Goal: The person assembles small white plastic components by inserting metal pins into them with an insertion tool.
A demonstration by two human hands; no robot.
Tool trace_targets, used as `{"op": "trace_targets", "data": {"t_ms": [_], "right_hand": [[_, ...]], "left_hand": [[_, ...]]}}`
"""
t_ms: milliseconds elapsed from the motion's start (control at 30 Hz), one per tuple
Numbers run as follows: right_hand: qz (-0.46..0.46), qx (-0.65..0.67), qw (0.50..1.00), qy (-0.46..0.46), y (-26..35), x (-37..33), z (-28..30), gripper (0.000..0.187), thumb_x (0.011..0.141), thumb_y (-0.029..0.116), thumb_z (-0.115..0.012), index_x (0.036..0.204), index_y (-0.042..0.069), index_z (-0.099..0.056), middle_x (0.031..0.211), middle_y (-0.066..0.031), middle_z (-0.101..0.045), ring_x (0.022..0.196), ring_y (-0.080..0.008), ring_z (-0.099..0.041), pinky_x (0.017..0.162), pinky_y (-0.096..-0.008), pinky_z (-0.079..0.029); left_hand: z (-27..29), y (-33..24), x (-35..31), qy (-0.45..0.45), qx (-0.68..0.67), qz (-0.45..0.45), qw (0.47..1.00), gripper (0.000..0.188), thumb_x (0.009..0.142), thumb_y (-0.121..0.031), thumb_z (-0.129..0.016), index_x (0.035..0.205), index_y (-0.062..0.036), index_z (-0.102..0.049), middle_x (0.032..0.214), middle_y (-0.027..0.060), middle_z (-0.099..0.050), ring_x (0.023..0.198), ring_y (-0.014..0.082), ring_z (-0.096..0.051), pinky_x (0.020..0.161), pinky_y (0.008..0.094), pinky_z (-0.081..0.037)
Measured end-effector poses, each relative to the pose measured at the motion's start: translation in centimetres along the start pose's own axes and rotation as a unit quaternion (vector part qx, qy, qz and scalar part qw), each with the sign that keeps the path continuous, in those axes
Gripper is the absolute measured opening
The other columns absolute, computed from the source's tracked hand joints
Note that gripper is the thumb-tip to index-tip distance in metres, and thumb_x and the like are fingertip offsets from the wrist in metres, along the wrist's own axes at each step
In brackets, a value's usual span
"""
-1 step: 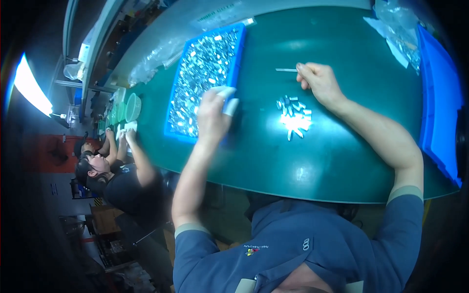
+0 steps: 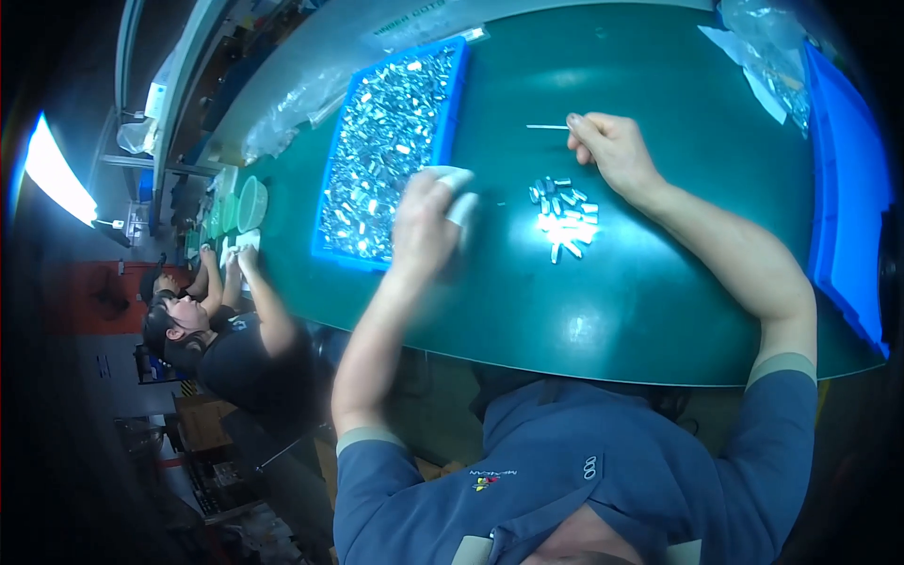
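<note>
My right hand (image 2: 614, 155) is closed in a pinch on a thin, pale metal strip (image 2: 546, 126), which sticks out to the left above the table. Nearer to me lies a loose pile of small shiny metal pieces (image 2: 565, 221), partly washed out by glare. My left hand (image 2: 428, 221) is beside the lower right edge of a blue tray (image 2: 456, 99) full of similar metal pieces (image 2: 386, 141). White material, apparently finger coverings, shows at its thumb and fingertip. Blur hides whether those fingers hold anything.
On the right a blue bin (image 2: 852, 207) stands beside clear plastic bags (image 2: 767, 56). More clear plastic (image 2: 282, 122) lies beyond the tray. At the left, two people sit along the green table (image 2: 659, 311), near translucent green bowls (image 2: 251, 204).
My left hand has shifted right, off the tray's edge toward the pile. My right hand keeps its pinch on the strip, which now appears more edge-on. The view has shifted slightly.
</note>
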State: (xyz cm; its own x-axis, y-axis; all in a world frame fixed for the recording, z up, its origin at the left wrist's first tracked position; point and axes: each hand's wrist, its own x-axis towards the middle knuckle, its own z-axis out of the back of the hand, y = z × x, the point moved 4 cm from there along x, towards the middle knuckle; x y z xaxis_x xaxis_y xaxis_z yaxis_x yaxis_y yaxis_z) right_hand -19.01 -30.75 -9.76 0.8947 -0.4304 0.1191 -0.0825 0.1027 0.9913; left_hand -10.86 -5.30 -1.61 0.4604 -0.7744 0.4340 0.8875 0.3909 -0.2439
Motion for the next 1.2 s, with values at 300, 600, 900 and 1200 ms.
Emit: {"op": "trace_targets", "data": {"t_ms": [300, 600, 900, 1200], "right_hand": [[-0.008, 0.013, 1.0, -0.007, 0.1, -0.5, 0.2, 0.043, 0.103, 0.039, -0.058, 0.078, 0.005, -0.068, 0.065, 0.0012, -0.059, 0.061, -0.0055, -0.05, 0.057, -0.025, -0.037], [0.044, -0.005, 0.997, 0.064, 0.7, -0.8, -0.3, 0.034, 0.101, 0.031, -0.062, 0.085, 0.001, -0.07, 0.074, -0.0016, -0.065, 0.07, -0.0069, -0.055, 0.063, -0.0263, -0.044], [0.118, -0.104, 0.98, 0.12, 2.0, -1.9, -1.4, 0.023, 0.096, 0.023, -0.068, 0.095, 0.001, -0.071, 0.083, -0.0067, -0.067, 0.073, -0.0132, -0.06, 0.065, -0.0296, -0.047], [0.108, -0.115, 0.979, 0.131, 2.2, -1.9, -1.1, 0.019, 0.095, 0.019, -0.068, 0.095, 0.001, -0.072, 0.086, -0.0083, -0.068, 0.073, -0.0149, -0.06, 0.063, -0.0311, -0.046]], "left_hand": [[-5.7, -3.9, 0.9, 0.071, -0.05, -0.044, 0.995, 0.027, 0.079, -0.005, -0.078, 0.105, -0.0051, -0.071, 0.103, 0.0094, -0.066, 0.098, 0.0308, -0.064, 0.083, 0.0422, -0.054], [-6.0, -2.8, -0.1, 0.042, -0.05, -0.014, 0.998, 0.025, 0.079, -0.008, -0.081, 0.099, -0.0014, -0.069, 0.104, 0.0141, -0.068, 0.099, 0.0333, -0.065, 0.088, 0.0406, -0.053], [-6.5, -0.6, -0.6, -0.053, -0.201, 0.092, 0.974, 0.018, 0.08, 0.0, -0.079, 0.094, -0.0008, -0.068, 0.099, 0.0131, -0.07, 0.094, 0.0298, -0.067, 0.083, 0.038, -0.054], [-6.6, -0.4, -0.9, -0.052, -0.216, 0.095, 0.97, 0.015, 0.087, -0.001, -0.076, 0.1, -0.0014, -0.067, 0.103, 0.0093, -0.07, 0.094, 0.0189, -0.068, 0.078, 0.0285, -0.054]]}}
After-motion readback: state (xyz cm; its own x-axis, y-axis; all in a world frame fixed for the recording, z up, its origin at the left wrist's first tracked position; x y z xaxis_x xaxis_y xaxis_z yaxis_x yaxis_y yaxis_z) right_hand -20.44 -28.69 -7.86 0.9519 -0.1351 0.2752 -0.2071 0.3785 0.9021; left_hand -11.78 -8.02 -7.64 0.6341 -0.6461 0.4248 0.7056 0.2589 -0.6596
